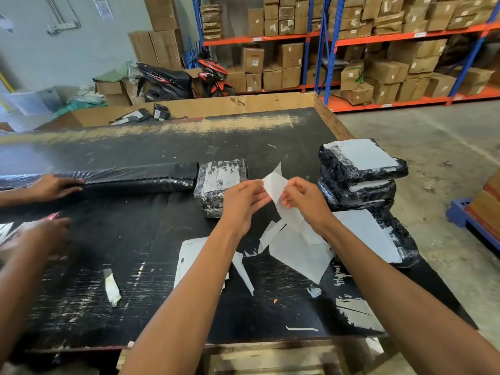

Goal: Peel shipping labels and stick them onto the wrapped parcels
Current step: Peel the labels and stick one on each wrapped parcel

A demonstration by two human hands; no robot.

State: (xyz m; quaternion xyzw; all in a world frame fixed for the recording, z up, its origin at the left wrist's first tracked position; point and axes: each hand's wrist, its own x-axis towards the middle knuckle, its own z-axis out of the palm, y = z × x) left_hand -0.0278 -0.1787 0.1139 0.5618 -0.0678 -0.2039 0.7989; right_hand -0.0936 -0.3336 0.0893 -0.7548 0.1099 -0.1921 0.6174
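Both my hands hold a white shipping label (pixel 274 184) above the black table (pixel 151 288). My left hand (pixel 242 203) pinches its left edge. My right hand (pixel 304 203) pinches the right side, and the backing sheet (pixel 292 216) hangs down below it. A parcel in black wrap (pixel 219 182) with a label on top lies just behind my left hand. At the right stands a stack of wrapped parcels (pixel 359 171) with white labels, and one more labelled parcel (pixel 376 236) lies in front of it. Loose white sheets (pixel 300 253) lie under my forearms.
Another person's two hands work at the left, one (pixel 54 185) on a long black roll of wrap (pixel 135 177), the other (pixel 40 236) blurred. A paper scrap (pixel 112 286) lies near the front. Shelves of cardboard boxes (pixel 351 50) and a motorbike (pixel 189 77) stand behind.
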